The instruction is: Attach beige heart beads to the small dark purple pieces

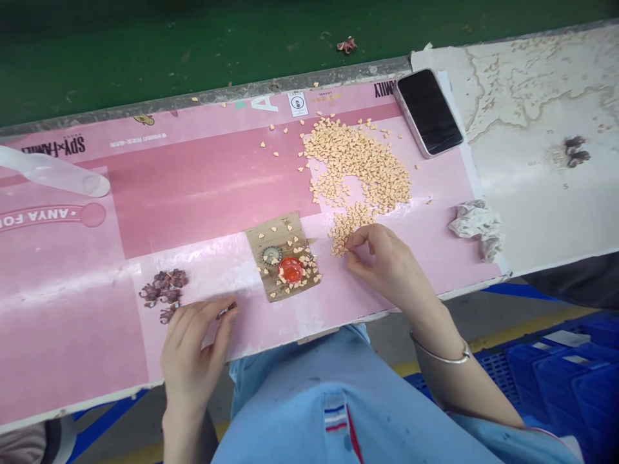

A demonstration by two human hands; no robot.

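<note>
The count, right now: one black-screened, pale-edged phone [429,113], one crumpled white wad [476,224], one round red dish [284,265], one silver crimped bottle cap [271,248], one flat brown sheet [281,240]! Small dark-brown figures [164,281]: one alone on the green surface [193,58], seemingly two far right, one heap too bunched to count. Cream heart-shaped pieces [384,174]? Far too many!
</note>
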